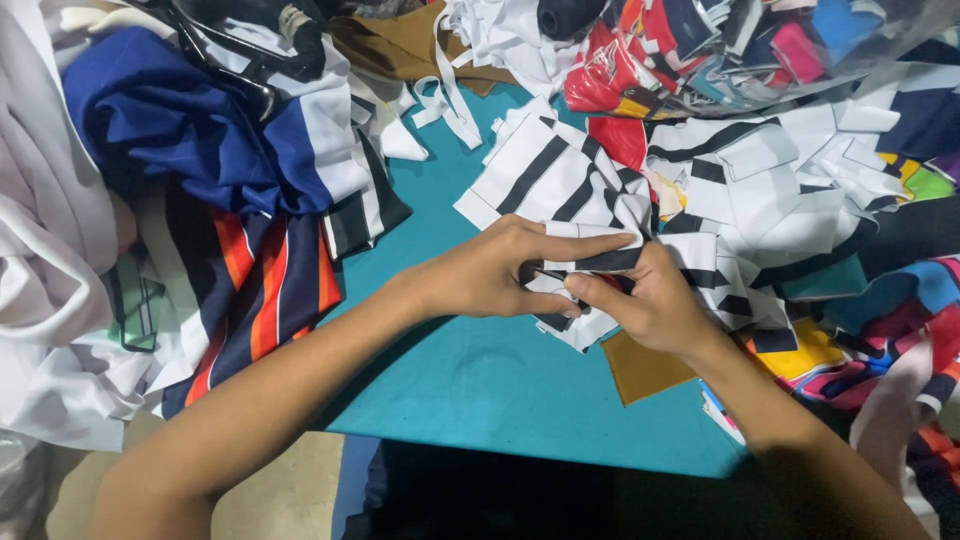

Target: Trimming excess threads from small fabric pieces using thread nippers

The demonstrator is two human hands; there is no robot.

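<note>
Both of my hands meet over a small black-and-white striped fabric piece (585, 262) near the middle of the teal table (490, 380). My left hand (495, 270) pinches its top edge, with the forefinger stretched out along it. My right hand (650, 300) grips the same piece from the right side, thumb on top. More striped black-and-white pieces (545, 170) lie just behind my hands, and a pile of similar pieces (760, 200) spreads to the right.
A blue, white and orange-striped garment heap (220, 200) fills the left side. Brown fabric squares (640, 365) sit under my right wrist. A clear bag of mixed colourful scraps (720, 50) stands at the back right, and black scissors (250, 50) at the back left.
</note>
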